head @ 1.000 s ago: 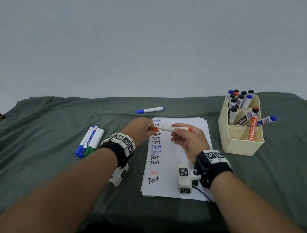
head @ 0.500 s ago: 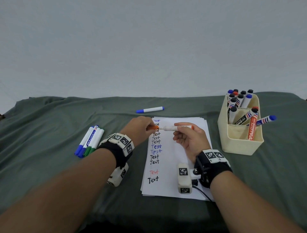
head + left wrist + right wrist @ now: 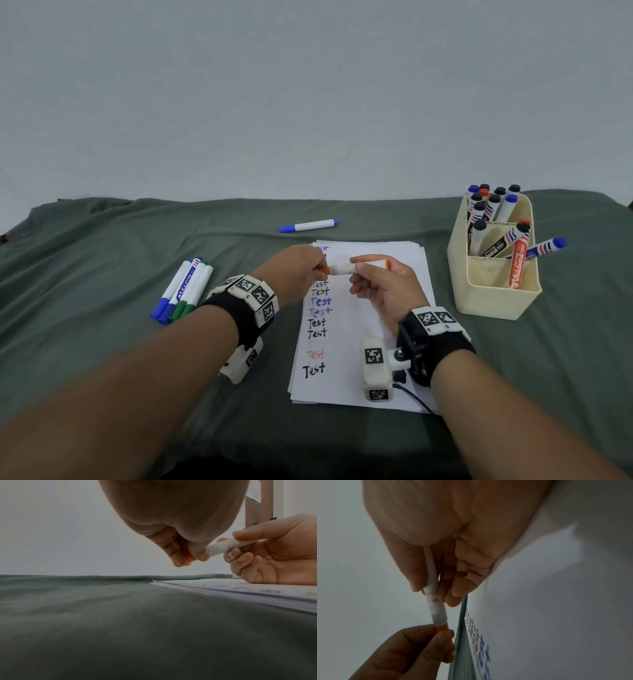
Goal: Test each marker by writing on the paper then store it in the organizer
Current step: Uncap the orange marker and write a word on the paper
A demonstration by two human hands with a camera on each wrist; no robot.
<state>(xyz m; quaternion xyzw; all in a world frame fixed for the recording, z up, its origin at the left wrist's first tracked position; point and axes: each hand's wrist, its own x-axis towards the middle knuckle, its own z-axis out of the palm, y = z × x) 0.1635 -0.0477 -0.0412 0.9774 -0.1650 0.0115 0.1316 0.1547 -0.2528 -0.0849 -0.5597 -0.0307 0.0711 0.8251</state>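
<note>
An orange-capped white marker (image 3: 356, 267) lies level above the top of the paper stack (image 3: 359, 342). My right hand (image 3: 380, 284) grips its white barrel (image 3: 228, 546) between thumb and fingers. My left hand (image 3: 301, 270) pinches the orange cap (image 3: 442, 627) at the marker's left end; the cap sits flush against the barrel. The paper carries several "Test" lines in black, blue and orange. The cream organizer (image 3: 493, 294) stands to the right with several markers upright in it.
A blue-capped marker (image 3: 308, 226) lies beyond the paper. A bunch of blue and green markers (image 3: 185, 291) lies on the green cloth (image 3: 102, 342) at the left. One blue-capped marker (image 3: 544, 247) leans out over the organizer's right wall.
The cap held by my left hand has closed onto the barrel; the bare tip seen a second ago is gone. Both hands stay above the paper's top.
</note>
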